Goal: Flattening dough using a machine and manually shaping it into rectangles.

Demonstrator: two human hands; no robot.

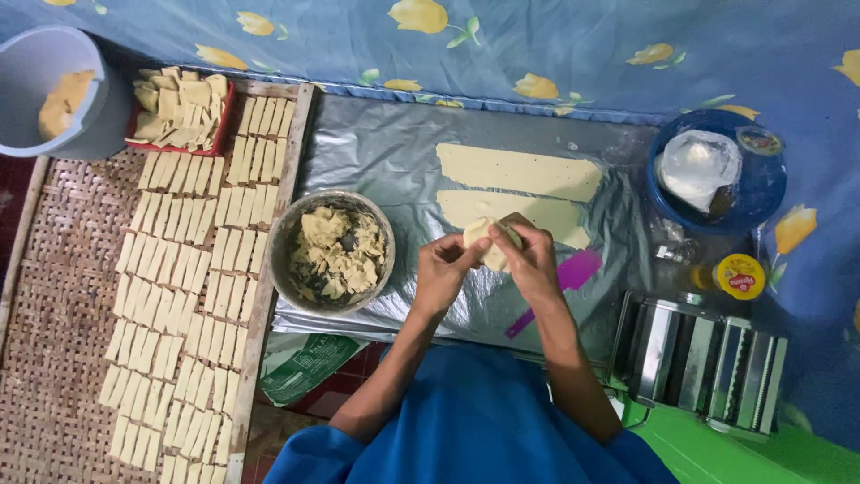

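Observation:
Both my hands hold one pale yellow lump of dough above a sheet of silver foil. My left hand pinches the lump from the left, and my right hand wraps it from the right. Two flat rolled dough strips lie on the foil just beyond my hands. A metal bowl with torn dough scraps sits to the left of my left hand. A purple spatula lies on the foil under my right wrist.
A woven bamboo tray at left carries rows of cut dough rectangles. A red tray of dough pieces and a grey bucket stand at top left. A blue bowl with a white bag, a yellow-lidded jar and a metal pasta roller stand at right.

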